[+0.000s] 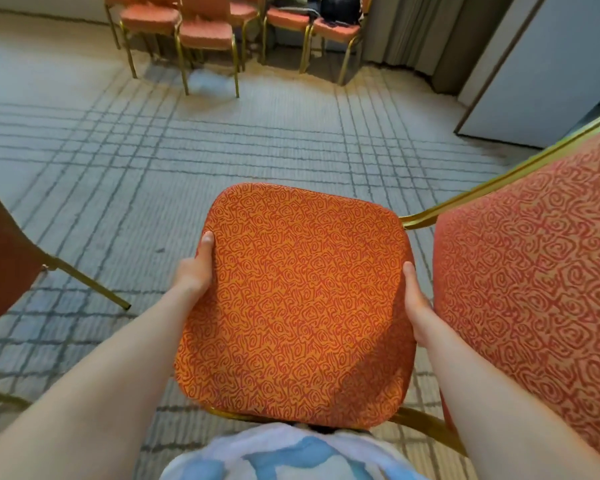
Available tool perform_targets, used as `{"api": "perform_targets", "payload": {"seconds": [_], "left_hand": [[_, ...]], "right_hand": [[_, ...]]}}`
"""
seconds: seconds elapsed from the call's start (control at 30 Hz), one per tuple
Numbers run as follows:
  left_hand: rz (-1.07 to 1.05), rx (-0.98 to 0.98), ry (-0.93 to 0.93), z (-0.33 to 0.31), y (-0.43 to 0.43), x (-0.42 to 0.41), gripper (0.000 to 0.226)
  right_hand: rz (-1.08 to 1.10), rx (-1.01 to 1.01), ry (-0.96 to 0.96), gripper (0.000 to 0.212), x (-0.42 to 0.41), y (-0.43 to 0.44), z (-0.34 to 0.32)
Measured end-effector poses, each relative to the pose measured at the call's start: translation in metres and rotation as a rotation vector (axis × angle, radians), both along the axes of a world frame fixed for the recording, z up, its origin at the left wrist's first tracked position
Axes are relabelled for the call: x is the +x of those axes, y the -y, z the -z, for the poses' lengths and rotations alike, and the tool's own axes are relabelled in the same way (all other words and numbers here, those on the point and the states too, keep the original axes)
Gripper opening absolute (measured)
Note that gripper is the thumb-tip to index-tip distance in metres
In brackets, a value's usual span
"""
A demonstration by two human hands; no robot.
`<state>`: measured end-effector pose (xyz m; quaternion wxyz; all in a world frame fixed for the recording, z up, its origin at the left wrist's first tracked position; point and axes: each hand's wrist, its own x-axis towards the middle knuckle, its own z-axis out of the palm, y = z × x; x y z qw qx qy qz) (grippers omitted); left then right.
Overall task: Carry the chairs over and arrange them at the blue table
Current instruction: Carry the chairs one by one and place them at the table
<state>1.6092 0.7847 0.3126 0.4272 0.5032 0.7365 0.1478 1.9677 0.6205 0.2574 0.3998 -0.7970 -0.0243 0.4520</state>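
A chair [291,299] is being held in the centre of the frame, its orange seat facing up. The seat's left edge is being gripped by the left hand [194,275] and its right edge by the right hand [416,303]. Each thumb is being pressed flat on the cushion while the fingers are being curled under the rim, out of sight. Whether the legs are off the carpet [222,150] cannot be told, since they are being hidden by the seat. No blue table is being shown, so the carry is being judged as barely begun.

Two risks are being judged likely from here. A second chair [534,271] is standing just beside the right hand at the right of the frame, and a third chair [4,258] is standing at the left edge. The hidden legs could be caught on either frame while the load is being turned. The padded rim is being used as the only hold, so it could slip through the palms if the chair is being tipped. More chairs [205,32] are standing at the top of the frame, well apart
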Motion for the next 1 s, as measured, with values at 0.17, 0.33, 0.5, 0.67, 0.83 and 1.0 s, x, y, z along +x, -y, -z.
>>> {"api": "perform_targets", "payload": {"seconds": [0.17, 0.33, 0.5, 0.67, 0.83, 1.0], "left_hand": [[-0.073, 0.009, 0.022, -0.007, -0.109, 0.023, 0.103], [-0.187, -0.06, -0.029, 0.002, -0.168, 0.018, 0.107], [-0.301, -0.129, -0.081, 0.012, -0.24, -0.017, 0.134], [-0.383, -0.13, -0.036, 0.019, -0.319, -0.052, 0.104], [-0.467, -0.091, -0.026, 0.01, -0.43, -0.112, 0.102], [-0.527, 0.0, -0.082, -0.018, -0.536, -0.173, 0.098]], "right_hand": [[-0.143, 0.063, 0.065, 0.131, 0.051, -0.141, -0.003], [-0.25, 0.029, 0.015, 0.137, 0.058, -0.244, 0.0], [-0.348, -0.019, -0.025, 0.136, 0.009, -0.339, -0.028], [-0.466, -0.024, -0.052, 0.085, -0.049, -0.453, -0.043], [-0.527, -0.027, -0.056, 0.095, -0.108, -0.588, -0.035], [-0.618, 0.077, -0.047, 0.078, -0.17, -0.719, -0.061]]}}
